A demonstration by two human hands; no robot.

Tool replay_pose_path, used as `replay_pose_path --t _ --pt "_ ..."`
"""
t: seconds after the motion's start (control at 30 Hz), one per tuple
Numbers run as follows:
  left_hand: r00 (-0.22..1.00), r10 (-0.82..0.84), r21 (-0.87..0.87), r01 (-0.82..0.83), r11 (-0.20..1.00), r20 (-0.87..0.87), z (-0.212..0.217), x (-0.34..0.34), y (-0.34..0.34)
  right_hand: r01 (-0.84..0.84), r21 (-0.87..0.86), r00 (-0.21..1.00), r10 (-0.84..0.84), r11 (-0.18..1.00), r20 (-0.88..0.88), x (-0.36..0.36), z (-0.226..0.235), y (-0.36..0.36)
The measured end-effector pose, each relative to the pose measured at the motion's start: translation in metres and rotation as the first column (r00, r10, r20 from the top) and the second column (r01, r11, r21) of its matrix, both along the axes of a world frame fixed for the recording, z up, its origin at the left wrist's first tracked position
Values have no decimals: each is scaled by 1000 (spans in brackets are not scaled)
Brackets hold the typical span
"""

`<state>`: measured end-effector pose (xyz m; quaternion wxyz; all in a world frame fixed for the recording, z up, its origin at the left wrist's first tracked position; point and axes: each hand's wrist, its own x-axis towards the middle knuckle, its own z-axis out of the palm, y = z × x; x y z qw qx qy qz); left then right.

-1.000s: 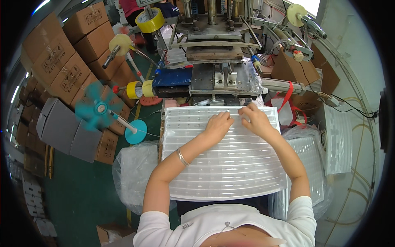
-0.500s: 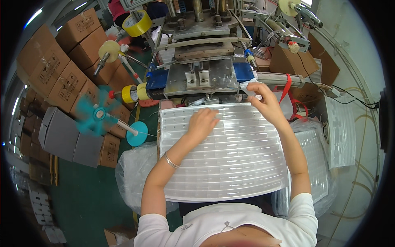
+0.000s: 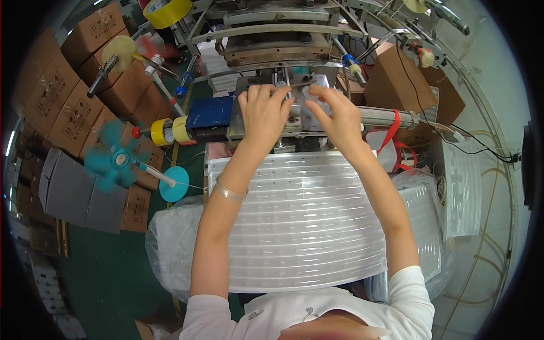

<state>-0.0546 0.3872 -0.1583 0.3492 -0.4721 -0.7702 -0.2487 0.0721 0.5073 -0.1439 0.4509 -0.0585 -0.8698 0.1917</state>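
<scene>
Both my hands reach forward over the metal fixture plate [image 3: 294,126] of a press-like machine [image 3: 272,39]. My left hand [image 3: 263,113] lies palm down on the plate, its fingertips on a small clear plastic piece [image 3: 313,93]. My right hand [image 3: 335,118] pinches the same piece from the right side. Below my forearms lies a large ribbed clear plastic tray [image 3: 306,238], which neither hand touches. A thin metal bangle [image 3: 228,192] sits on my left wrist.
Stacked cardboard boxes [image 3: 62,96] line the left. A small teal fan [image 3: 113,160], a teal disc [image 3: 173,184] and yellow tape rolls [image 3: 170,130] stand left of the machine. Bagged clear trays [image 3: 425,215] lie at the right, beside a brown box [image 3: 396,85] and cables.
Both hands have left the top edge of the ribbed tray and moved forward onto the machine's fixture plate. The view has tilted closer to the machine.
</scene>
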Motion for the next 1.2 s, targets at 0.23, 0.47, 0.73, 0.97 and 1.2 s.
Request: replay_pose_path --t 0.23,0.47,0.73,0.97,1.2 --pt "909 -270 128 241 962 318 5 46 -72 176 239 974 -205 955 100 -51 -13 16" --pt "834 -374 135 350 927 406 -14 63 -90 157 104 988 -157 982 -7 -42 -26 10" --pt "738 -384 142 370 918 555 -12 72 -98 105 -334 984 -50 937 169 51 -25 26" --pt "725 -417 196 374 907 548 -3 81 -103 -77 -71 873 101 995 477 89 -41 13" --pt "751 -447 269 359 894 485 -8 100 -126 -263 392 740 -76 881 668 106 -107 -2"
